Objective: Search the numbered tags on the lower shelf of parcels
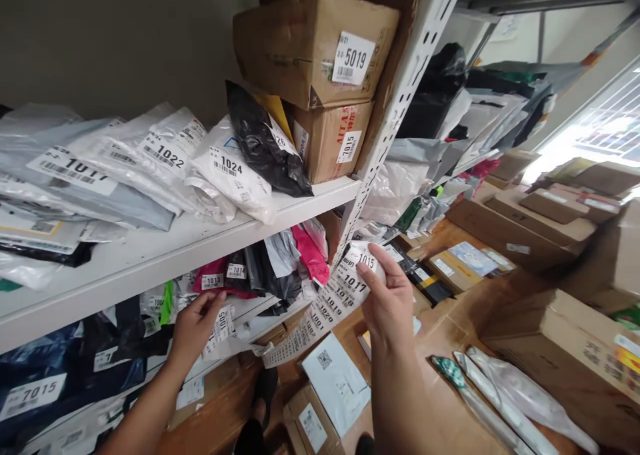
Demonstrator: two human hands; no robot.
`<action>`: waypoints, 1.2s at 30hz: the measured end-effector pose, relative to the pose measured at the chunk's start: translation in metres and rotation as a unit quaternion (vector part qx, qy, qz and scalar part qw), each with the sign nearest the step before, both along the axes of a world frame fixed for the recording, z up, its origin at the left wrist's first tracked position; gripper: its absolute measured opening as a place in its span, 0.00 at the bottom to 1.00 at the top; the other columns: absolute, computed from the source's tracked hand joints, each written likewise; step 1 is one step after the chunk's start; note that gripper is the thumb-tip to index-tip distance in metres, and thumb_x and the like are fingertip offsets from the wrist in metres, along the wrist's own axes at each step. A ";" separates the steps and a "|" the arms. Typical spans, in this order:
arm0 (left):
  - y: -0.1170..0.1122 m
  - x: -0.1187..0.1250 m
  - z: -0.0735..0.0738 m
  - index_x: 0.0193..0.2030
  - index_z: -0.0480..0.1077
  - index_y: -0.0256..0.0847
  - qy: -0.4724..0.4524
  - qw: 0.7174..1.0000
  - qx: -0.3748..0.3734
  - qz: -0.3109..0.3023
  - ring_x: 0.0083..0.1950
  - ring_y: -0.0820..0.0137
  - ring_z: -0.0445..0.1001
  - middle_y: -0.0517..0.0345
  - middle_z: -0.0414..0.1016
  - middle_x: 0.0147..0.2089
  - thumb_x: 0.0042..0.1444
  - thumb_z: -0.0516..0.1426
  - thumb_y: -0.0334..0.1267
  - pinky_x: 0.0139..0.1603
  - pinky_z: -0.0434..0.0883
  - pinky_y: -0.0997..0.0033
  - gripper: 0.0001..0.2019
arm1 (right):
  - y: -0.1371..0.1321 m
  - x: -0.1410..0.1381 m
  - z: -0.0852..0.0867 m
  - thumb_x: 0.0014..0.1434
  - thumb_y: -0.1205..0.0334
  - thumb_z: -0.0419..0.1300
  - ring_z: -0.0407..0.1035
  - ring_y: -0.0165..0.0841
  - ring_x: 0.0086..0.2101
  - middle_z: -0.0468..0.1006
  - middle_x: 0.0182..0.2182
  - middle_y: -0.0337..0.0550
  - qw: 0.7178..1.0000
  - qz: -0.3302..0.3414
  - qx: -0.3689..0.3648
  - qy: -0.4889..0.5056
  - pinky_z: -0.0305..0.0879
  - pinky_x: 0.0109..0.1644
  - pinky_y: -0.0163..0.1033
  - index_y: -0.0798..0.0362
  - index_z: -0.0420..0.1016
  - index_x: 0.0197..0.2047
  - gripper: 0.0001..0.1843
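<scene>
My right hand (387,302) is closed on the top of a long strip of white number labels (330,302); the top labels read 1015 and 1017. The strip hangs down and left toward the lower shelf. My left hand (195,325) reaches into the lower shelf, its fingers on a white labelled parcel (223,325) among the bags there. Whether it grips that parcel is unclear. Pink and black bags tagged 1013 and 1014 (225,275) lie just above that hand.
A white metal shelf (150,255) carries grey and white mail bags numbered 1022 (167,152) and 1024 (233,168), plus cardboard boxes, one marked 5019 (315,45). A perforated upright (395,115) stands right of them. Cardboard boxes and flat parcels cover the floor at the right (530,235).
</scene>
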State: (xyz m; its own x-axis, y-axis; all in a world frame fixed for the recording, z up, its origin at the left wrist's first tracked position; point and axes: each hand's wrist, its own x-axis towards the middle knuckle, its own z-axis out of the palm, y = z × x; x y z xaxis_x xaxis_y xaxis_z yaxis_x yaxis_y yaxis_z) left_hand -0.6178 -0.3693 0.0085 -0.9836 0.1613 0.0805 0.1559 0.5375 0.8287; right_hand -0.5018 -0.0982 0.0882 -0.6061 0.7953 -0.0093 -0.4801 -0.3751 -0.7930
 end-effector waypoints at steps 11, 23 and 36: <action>0.038 0.017 0.071 0.29 0.72 0.38 0.014 0.994 0.073 -0.083 0.28 0.72 0.67 0.60 0.73 0.25 0.49 0.57 0.53 0.29 0.64 0.76 0.18 | 0.062 0.071 0.068 0.39 0.60 0.73 0.73 0.26 0.24 0.81 0.27 0.36 0.977 -0.094 0.169 0.090 0.72 0.31 0.32 0.51 0.78 0.30 0.13; 0.040 -0.029 0.016 0.38 0.73 0.38 -0.002 0.948 -0.279 -0.151 0.33 0.67 0.75 0.55 0.77 0.33 0.54 0.52 0.41 0.33 0.69 0.72 0.12 | 0.007 0.035 -0.009 0.42 0.51 0.72 0.63 0.22 0.16 0.75 0.16 0.35 0.981 0.190 0.049 -0.014 0.60 0.20 0.27 0.53 0.77 0.27 0.15; 0.054 -0.096 0.003 0.37 0.74 0.41 -0.012 0.882 -0.409 -0.234 0.42 0.68 0.75 0.55 0.78 0.41 0.60 0.44 0.34 0.39 0.65 0.72 0.17 | -0.163 -0.136 -0.184 0.39 0.45 0.66 0.67 0.30 0.21 0.75 0.21 0.37 0.961 0.209 -0.163 -0.071 0.64 0.27 0.36 0.52 0.69 0.30 0.22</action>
State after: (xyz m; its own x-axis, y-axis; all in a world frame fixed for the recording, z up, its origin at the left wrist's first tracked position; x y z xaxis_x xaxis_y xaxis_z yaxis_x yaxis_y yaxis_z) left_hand -0.7140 -0.3148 0.0111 -0.7943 0.5443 -0.2697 0.5068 0.8386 0.1999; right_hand -0.6374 -0.2614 -0.0955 -0.8465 0.4226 -0.3237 -0.1283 -0.7521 -0.6465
